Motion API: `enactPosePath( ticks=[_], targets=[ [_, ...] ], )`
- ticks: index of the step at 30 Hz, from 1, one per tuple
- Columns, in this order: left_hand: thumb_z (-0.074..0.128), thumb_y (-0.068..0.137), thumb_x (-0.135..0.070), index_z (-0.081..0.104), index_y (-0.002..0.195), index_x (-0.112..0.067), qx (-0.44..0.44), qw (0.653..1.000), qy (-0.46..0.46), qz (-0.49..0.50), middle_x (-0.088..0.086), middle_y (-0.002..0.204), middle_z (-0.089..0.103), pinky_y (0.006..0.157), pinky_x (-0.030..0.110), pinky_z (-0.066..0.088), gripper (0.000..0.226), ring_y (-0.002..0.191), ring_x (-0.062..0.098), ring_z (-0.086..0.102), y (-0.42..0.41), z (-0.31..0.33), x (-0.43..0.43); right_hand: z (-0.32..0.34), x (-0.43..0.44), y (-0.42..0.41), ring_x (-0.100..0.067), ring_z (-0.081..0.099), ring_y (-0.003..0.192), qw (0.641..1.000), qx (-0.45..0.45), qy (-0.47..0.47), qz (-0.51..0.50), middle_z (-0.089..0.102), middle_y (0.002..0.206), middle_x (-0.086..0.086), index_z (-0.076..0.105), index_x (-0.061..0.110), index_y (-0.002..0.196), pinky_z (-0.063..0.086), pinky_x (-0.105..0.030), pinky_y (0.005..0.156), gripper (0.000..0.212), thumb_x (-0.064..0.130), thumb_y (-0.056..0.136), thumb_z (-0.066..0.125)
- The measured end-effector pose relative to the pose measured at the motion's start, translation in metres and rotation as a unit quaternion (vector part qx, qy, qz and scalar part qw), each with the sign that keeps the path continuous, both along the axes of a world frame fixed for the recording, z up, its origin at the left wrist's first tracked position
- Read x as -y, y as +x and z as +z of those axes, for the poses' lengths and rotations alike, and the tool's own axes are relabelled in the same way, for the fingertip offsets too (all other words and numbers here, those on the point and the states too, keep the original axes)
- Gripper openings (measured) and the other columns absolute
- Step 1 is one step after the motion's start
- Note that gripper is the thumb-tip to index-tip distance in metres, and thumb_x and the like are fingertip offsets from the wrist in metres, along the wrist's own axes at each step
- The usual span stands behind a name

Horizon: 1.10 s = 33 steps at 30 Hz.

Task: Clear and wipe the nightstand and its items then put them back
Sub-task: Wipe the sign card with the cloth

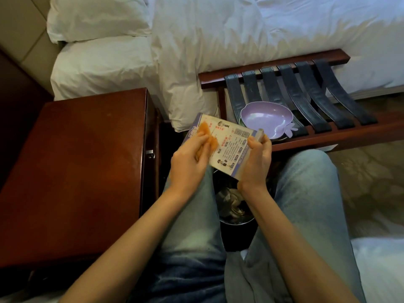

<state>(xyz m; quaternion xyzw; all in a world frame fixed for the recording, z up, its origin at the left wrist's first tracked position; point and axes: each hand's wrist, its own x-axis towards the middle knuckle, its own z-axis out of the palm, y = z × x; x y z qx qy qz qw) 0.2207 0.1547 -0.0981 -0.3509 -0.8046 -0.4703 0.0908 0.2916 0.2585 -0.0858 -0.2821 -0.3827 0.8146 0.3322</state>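
A bed with a rumpled white duvet (240, 40) fills the top of the view. Two white pillows (98, 16) are stacked at its left end against a beige padded headboard (21, 29). Just beside the bed stands a reddish-brown wooden luggage rack (273, 63) strung with dark webbing straps (306, 95). A dark round waste bin (236, 228) holding crumpled rubbish sits between legs in light blue jeans (306, 193). To the right lies patterned beige carpet (371, 182).

The luggage rack (284, 68), with 6 dark straps, carries a purple dish (265, 119); the bed (240, 36) beside it holds 2 white pillows (98, 16).
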Motion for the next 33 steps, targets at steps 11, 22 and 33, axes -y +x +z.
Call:
enactPosePath(
  ticks=[11,22,33],
  targets=[
    [0.059,0.089,-0.018,0.07,0.099,-0.009,0.006,0.999,-0.028,-0.027,0.004,0.094,0.07,0.077,0.023,0.047,0.018,0.085,0.013,0.062,-0.019,0.012,-0.036,0.001,-0.009,0.002,-0.009,0.068,0.073,1.0,0.006,-0.011,-0.027,0.063,0.092,-0.004,0.041,0.01,0.118,0.053,-0.021,0.059,0.048,0.027,0.074,0.051],
    [0.062,0.085,-0.015,0.07,0.096,-0.006,-0.079,0.974,-0.048,-0.206,0.006,0.099,0.07,0.08,0.02,0.049,0.016,0.09,0.013,0.064,0.012,0.006,-0.052,-0.005,-0.015,0.001,-0.022,0.063,0.091,0.996,0.032,-0.06,-0.052,0.061,0.1,-0.01,0.044,0.005,0.123,0.052,-0.037,0.079,0.046,0.028,0.084,0.054],
    [0.054,0.092,-0.027,0.069,0.104,-0.017,0.145,0.986,-0.078,0.01,-0.002,0.093,0.068,0.075,0.026,0.05,0.021,0.086,0.011,0.061,-0.052,0.008,-0.085,-0.002,-0.048,0.006,-0.008,0.067,0.078,0.992,0.074,-0.041,-0.091,0.06,0.095,-0.001,0.041,0.013,0.113,0.054,-0.02,0.059,0.021,0.022,0.095,0.046]
  ],
)
